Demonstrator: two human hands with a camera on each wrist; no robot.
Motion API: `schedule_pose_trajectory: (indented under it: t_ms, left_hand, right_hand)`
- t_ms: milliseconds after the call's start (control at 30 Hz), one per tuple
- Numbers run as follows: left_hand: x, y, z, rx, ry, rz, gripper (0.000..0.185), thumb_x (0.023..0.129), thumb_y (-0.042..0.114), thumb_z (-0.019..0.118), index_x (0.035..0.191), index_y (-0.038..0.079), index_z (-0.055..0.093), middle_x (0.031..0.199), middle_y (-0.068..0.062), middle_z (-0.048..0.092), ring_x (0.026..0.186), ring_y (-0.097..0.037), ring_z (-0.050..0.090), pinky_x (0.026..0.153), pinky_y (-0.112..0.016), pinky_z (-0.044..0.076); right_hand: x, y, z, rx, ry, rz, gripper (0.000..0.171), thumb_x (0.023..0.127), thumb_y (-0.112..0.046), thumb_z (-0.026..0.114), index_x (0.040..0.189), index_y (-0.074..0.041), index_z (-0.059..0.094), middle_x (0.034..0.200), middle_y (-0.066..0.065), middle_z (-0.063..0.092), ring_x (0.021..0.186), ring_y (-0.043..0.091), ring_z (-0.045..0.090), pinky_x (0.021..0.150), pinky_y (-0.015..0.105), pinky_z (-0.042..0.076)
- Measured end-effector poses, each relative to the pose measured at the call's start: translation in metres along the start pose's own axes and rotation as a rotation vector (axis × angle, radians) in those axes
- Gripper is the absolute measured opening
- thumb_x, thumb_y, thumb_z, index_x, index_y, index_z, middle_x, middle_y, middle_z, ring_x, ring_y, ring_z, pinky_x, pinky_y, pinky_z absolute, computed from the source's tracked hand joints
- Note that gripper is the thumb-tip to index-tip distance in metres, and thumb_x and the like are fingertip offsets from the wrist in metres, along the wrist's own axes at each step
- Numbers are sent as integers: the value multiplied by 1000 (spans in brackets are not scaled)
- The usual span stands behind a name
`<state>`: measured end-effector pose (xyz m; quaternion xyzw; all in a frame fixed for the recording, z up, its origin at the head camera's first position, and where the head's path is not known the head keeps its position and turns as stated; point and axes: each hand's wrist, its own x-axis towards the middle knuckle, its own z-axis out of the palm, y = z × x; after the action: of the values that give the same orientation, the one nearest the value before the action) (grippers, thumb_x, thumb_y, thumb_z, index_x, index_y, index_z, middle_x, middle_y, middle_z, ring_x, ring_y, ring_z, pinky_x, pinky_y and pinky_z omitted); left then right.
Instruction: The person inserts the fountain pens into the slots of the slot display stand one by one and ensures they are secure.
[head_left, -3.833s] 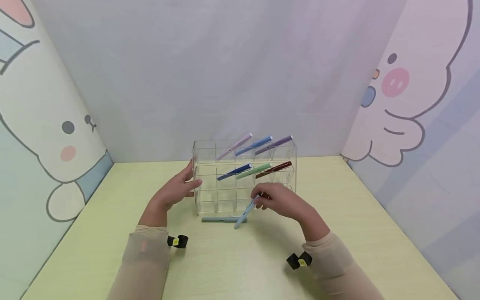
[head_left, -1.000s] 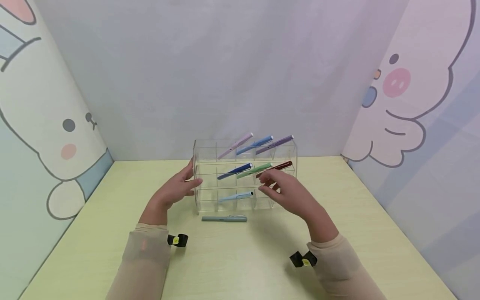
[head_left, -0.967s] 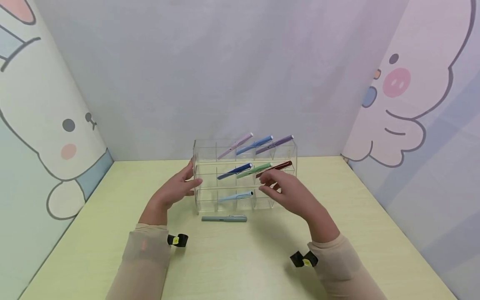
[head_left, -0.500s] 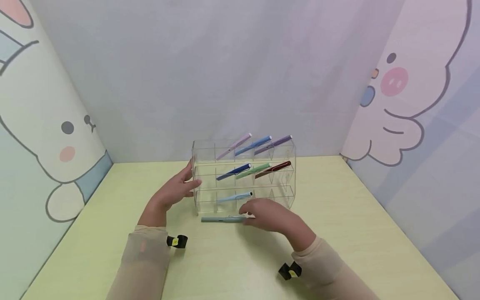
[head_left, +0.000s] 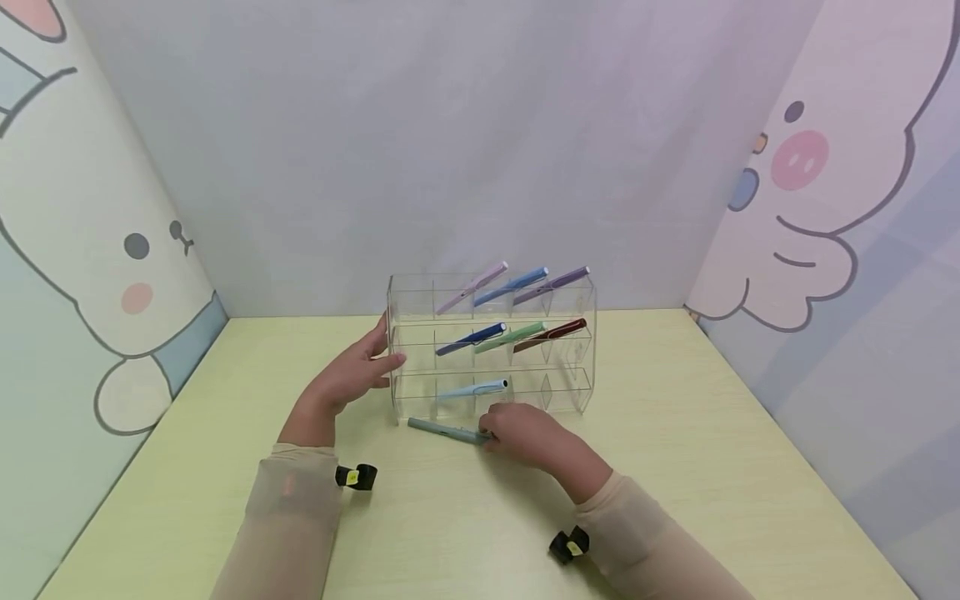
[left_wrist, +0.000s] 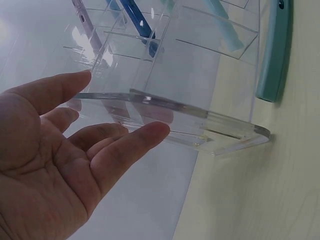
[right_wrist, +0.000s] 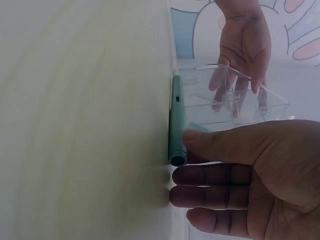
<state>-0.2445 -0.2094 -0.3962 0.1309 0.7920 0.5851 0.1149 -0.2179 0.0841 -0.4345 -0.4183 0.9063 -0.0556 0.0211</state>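
In the head view, a grey-green pen (head_left: 444, 431) lies on the table in front of a clear acrylic rack (head_left: 491, 408), turned slightly aslant. My right hand (head_left: 528, 435) pinches its right end; in the right wrist view the thumb (right_wrist: 202, 142) lies against that pen (right_wrist: 177, 115). My left hand (head_left: 351, 382) touches the rack's left side, its fingers spread and relaxed along the panel in the left wrist view. One light blue pen (head_left: 476, 389) rests in the bottom tier. The middle tier bears a dark blue pen (head_left: 471, 339), a green pen (head_left: 512, 337) and a dark red pen (head_left: 551, 334).
Along the rack's top tier lean a pink pen (head_left: 472, 287), a blue pen (head_left: 512, 286) and a purple pen (head_left: 552, 284). The rack stands on a pale yellow table (head_left: 675, 433). Behind it hangs a grey curtain (head_left: 450, 150), with cartoon-printed panels at both sides.
The light blue pen, earlier in my right hand, now sits in the bottom tier. My right hand has come down to the grey-green pen and taken its right end, tilting it. The left hand stays put.
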Motion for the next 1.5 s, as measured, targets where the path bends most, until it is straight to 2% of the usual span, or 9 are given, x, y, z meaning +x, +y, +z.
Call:
schedule_pose_trajectory:
  t_ms: [333,567,800,1000,1167,1267,1333,1500]
  left_hand:
    - [-10,20,4,-16,-21,-7,75,94,30,55,143,50,1,155,-4,8,134,-33,27,96,-55,38]
    - [-12,22,4,-7,-18,-12,75,94,30,54,144,48,0,154,-2,9,134,-32,27,95,-53,40]
    - [-12,23,5,-13,-22,-3,75,94,29,54,144,48,1,155,-4,7,135,-33,25,95,-55,39]
    - [-11,22,4,-8,-18,-11,75,94,30,54,144,47,0,155,-3,8,134,-32,27,95,-54,39]
    - [-12,22,5,-2,-14,-21,77,95,29,54,146,43,-1,154,-4,9,134,-33,27,95,-53,40]
    - [-13,23,6,4,-14,-24,78,94,31,54,147,40,-3,154,-6,8,133,-33,28,95,-53,40]
    - [-13,23,5,8,-15,-23,79,94,31,54,147,39,-3,155,-6,7,133,-33,28,96,-52,40]
    - [-11,22,5,5,-12,-16,76,94,30,54,145,46,0,154,-4,9,133,-33,29,95,-53,40]
  right_hand:
    - [-2,2,6,-34,-15,33,12,87,-24,64,78,-20,57,70,-10,44,57,7,40,49,23,35]
    - [-7,10,-10,86,-36,48,14,87,-12,59,79,-21,53,69,-12,47,58,7,41,52,22,37]
    - [-13,21,-23,230,-94,29,9,87,-13,60,94,-17,62,82,-12,54,71,6,49,64,23,45]
    - [-17,24,-25,221,-182,71,9,82,-8,61,86,-15,65,78,-8,53,68,9,47,60,24,42]
    - [-19,26,-24,181,-234,136,6,84,-11,62,84,-17,62,75,-10,52,66,9,46,58,25,41]
    - [-24,32,-30,277,-222,156,6,86,-15,59,88,-18,64,74,-10,57,64,9,50,56,26,43]
    - [-28,37,-36,379,-206,157,9,89,-17,57,93,-17,66,76,-8,62,64,10,54,55,27,45]
    - [-37,50,-55,580,-120,146,11,92,-19,56,99,-16,64,84,-2,67,72,15,62,63,36,52]
